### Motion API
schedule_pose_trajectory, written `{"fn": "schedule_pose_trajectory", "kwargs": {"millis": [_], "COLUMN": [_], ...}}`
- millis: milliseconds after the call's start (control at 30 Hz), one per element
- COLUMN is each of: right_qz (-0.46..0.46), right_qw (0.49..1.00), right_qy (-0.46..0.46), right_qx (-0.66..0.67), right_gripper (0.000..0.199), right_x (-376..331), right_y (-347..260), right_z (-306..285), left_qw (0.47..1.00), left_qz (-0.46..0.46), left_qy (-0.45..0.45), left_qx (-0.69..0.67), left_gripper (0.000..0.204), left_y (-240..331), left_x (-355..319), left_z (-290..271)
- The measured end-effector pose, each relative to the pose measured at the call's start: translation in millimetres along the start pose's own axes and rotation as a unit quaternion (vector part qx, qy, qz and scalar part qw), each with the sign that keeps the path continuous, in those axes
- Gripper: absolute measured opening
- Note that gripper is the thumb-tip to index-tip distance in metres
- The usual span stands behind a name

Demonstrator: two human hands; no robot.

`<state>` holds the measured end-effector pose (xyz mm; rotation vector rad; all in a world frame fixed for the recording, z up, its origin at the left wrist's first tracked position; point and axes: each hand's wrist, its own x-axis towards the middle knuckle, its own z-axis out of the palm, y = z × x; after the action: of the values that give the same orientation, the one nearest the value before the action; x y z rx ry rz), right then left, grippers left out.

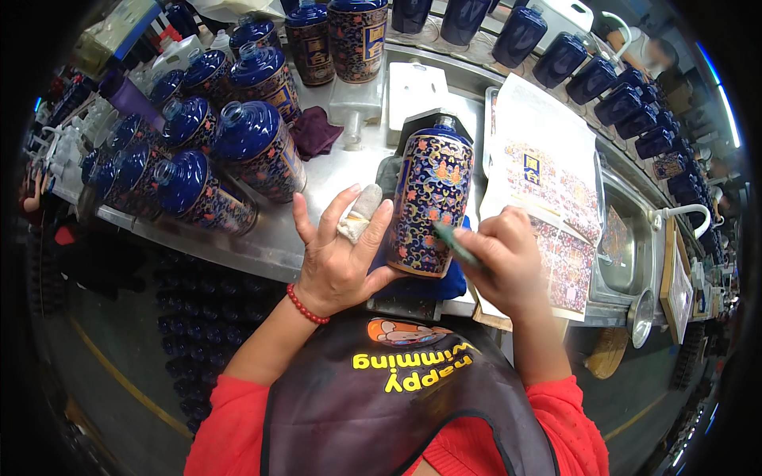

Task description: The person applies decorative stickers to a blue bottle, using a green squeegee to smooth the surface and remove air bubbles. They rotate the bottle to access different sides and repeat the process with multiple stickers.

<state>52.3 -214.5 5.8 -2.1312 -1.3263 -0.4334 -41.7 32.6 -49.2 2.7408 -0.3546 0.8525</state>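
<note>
Wearer's two hands (337,254) (508,258), one beaded bracelet (305,309)

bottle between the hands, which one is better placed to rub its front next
Probably the right hand: it holds a green piece over the front of the bottle; the left hand is at its left side.

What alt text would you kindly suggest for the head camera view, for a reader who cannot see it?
A person's right hand holds a green tool at the front of a dark blue, floral-patterned bottle, with the left hand beside it. Similar bottles cluster to the left; patterned sheets and a sink lie to the right.
</note>
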Motion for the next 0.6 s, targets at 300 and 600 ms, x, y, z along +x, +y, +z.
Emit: {"fn": "schedule_pose_trajectory", "kwargs": {"millis": [300,600], "right_qz": [0.128,0.338], "right_qw": [0.985,0.908], "right_qy": [0.044,0.147], "right_qx": [0.104,0.200], "right_gripper": [0.021,0.019], "right_x": [31.1,13.8], "right_y": [-8.0,-18.6], "right_z": [-5.3,20.7], "left_qw": [0.998,0.998], "left_qz": [-0.017,-0.010], "left_qy": [-0.019,-0.050], "left_qx": [-0.061,-0.043], "left_gripper": [0.090,0.098], "left_y": [11.4,23.6], "left_x": [10.0,18.2], "left_z": [-2.3,-0.6]}}
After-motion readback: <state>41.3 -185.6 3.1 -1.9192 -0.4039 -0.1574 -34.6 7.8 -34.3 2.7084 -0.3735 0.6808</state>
